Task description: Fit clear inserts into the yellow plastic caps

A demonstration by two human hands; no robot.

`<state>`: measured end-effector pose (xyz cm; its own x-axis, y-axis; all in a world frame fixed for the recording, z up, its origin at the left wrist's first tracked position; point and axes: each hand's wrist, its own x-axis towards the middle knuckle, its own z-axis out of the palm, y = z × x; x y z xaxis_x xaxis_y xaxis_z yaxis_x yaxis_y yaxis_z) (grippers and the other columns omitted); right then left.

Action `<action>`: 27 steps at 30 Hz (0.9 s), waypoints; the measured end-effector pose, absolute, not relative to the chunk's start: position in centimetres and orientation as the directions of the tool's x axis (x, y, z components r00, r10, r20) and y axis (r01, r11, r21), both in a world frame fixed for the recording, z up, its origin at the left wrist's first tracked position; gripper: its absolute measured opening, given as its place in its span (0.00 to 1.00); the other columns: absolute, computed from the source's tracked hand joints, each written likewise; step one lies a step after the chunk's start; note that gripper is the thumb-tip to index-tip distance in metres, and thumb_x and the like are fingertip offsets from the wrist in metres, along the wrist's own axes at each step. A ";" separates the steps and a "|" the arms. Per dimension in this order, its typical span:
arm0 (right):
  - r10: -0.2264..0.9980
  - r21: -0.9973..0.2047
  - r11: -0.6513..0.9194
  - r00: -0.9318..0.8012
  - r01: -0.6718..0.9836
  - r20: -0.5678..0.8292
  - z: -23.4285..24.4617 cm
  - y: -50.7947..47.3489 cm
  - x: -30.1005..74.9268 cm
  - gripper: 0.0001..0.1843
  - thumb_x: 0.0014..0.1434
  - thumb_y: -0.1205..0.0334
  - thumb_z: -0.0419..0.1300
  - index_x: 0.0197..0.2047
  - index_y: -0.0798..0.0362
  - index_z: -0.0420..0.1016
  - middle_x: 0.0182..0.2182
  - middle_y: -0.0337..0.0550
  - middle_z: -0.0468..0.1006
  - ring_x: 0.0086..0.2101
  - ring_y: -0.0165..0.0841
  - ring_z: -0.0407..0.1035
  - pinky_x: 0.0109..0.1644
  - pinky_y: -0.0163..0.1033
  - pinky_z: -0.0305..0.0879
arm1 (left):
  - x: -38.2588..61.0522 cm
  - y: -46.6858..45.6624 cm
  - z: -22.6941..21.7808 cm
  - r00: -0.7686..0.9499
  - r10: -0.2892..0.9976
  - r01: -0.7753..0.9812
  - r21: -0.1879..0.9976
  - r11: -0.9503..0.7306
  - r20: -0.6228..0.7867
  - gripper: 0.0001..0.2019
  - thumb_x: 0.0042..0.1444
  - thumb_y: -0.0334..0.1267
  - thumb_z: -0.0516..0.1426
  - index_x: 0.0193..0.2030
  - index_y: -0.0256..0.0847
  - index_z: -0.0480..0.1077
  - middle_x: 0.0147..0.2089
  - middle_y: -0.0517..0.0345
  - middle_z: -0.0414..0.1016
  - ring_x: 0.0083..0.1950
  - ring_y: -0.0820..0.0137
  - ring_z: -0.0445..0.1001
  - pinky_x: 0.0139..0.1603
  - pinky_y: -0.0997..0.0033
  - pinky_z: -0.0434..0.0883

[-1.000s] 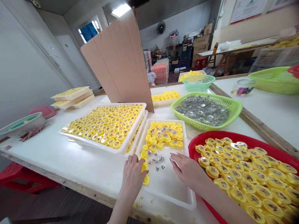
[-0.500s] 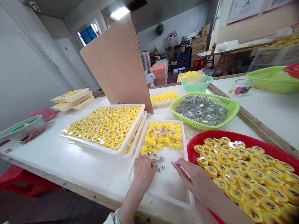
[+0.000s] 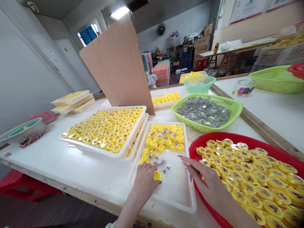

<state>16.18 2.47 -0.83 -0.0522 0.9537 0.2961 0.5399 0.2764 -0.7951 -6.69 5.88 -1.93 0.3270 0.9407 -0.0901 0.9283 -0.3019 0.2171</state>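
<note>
My left hand (image 3: 145, 178) rests in the near part of a white tray (image 3: 174, 190), its fingers pinched on a yellow cap (image 3: 157, 175). A few small silver pieces (image 3: 162, 163) lie loose just beyond it. Further up the same tray sits a cluster of yellow caps (image 3: 166, 139). My right hand (image 3: 204, 177) hovers over the rim of a red tray (image 3: 196, 148) full of yellow caps (image 3: 251, 177), fingers stretched out and apart, holding nothing that I can see.
A larger white tray of filled yellow caps (image 3: 106, 128) lies to the left. A green basket of silver pieces (image 3: 205, 110) stands behind, with a cardboard sheet (image 3: 118, 66) upright beyond. More stacked trays (image 3: 72, 101) and a bowl (image 3: 22, 128) sit far left.
My left hand has pulled back toward me and now pinches a yellow cap. My right hand has shifted right, from the white tray to the red tray's rim.
</note>
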 end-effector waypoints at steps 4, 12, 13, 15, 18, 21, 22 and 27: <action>0.997 -0.945 0.068 -0.001 0.320 0.071 -0.8 2.1 16.4 0.15 0.65 0.48 0.50 0.48 0.48 0.65 0.27 0.38 0.78 0.29 0.33 0.72 0.36 0.39 0.70 | -6.7 5.9 -1.7 0.340 0.938 0.907 0.288 -0.306 -0.073 0.10 0.50 0.32 0.63 0.41 0.41 0.74 0.42 0.53 0.77 0.48 0.56 0.72 0.51 0.56 0.63; 0.995 -0.971 -0.097 -0.053 -0.220 -0.087 -1.3 1.4 13.1 0.19 0.58 0.43 0.60 0.42 0.50 0.70 0.19 0.30 0.65 0.20 0.24 0.55 0.22 0.30 0.51 | -4.7 3.0 1.9 0.291 0.956 0.754 0.622 -0.210 -0.031 0.08 0.55 0.33 0.56 0.42 0.42 0.65 0.42 0.56 0.75 0.45 0.65 0.72 0.49 0.67 0.66; 0.995 -0.970 -0.093 -0.062 -0.223 -0.082 -1.4 1.3 12.6 0.19 0.58 0.43 0.60 0.42 0.50 0.70 0.19 0.30 0.64 0.20 0.24 0.55 0.22 0.30 0.51 | -4.2 2.7 2.1 0.289 0.956 0.704 0.687 -0.181 -0.045 0.06 0.55 0.33 0.56 0.40 0.42 0.65 0.37 0.58 0.74 0.41 0.66 0.72 0.45 0.68 0.66; 0.995 -0.972 -0.086 -0.076 -0.220 -0.071 -1.6 1.1 12.0 0.19 0.59 0.43 0.59 0.41 0.50 0.69 0.20 0.30 0.64 0.20 0.23 0.54 0.22 0.30 0.50 | -3.5 2.3 2.2 0.301 0.952 0.619 0.772 -0.148 -0.059 0.04 0.55 0.34 0.55 0.38 0.42 0.64 0.33 0.60 0.72 0.36 0.68 0.71 0.40 0.70 0.66; 0.994 -0.977 -0.076 -0.088 -0.199 -0.060 -1.8 0.8 11.9 0.18 0.61 0.44 0.57 0.43 0.49 0.67 0.21 0.30 0.65 0.19 0.23 0.54 0.22 0.29 0.51 | -2.7 2.0 2.1 0.293 0.952 0.552 0.828 -0.093 -0.089 0.10 0.55 0.35 0.56 0.44 0.41 0.66 0.35 0.59 0.72 0.36 0.68 0.70 0.40 0.70 0.65; 0.999 -0.997 0.015 -0.051 -0.076 0.019 -2.1 0.5 12.3 0.16 0.65 0.48 0.53 0.51 0.47 0.62 0.25 0.33 0.69 0.24 0.27 0.65 0.28 0.32 0.63 | -2.2 1.9 2.1 0.290 0.946 0.474 0.881 -0.011 -0.144 0.22 0.54 0.34 0.57 0.57 0.40 0.65 0.41 0.56 0.74 0.37 0.69 0.71 0.40 0.70 0.67; 0.997 -0.997 0.074 -0.036 -0.014 0.075 -2.3 0.4 12.4 0.15 0.66 0.50 0.51 0.53 0.46 0.61 0.26 0.34 0.70 0.27 0.29 0.68 0.31 0.33 0.65 | -2.1 1.8 2.1 0.302 0.942 0.441 0.897 -0.002 -0.147 0.23 0.54 0.33 0.57 0.59 0.40 0.65 0.43 0.55 0.74 0.37 0.69 0.71 0.39 0.70 0.67; 0.928 -0.889 0.351 0.021 0.294 0.373 -3.1 -0.3 13.0 0.17 0.68 0.60 0.48 0.59 0.46 0.57 0.31 0.37 0.73 0.31 0.30 0.73 0.35 0.34 0.72 | -2.1 1.1 1.7 0.346 0.936 0.293 0.955 -0.038 -0.069 0.28 0.52 0.28 0.58 0.62 0.42 0.67 0.47 0.52 0.76 0.42 0.67 0.73 0.47 0.68 0.70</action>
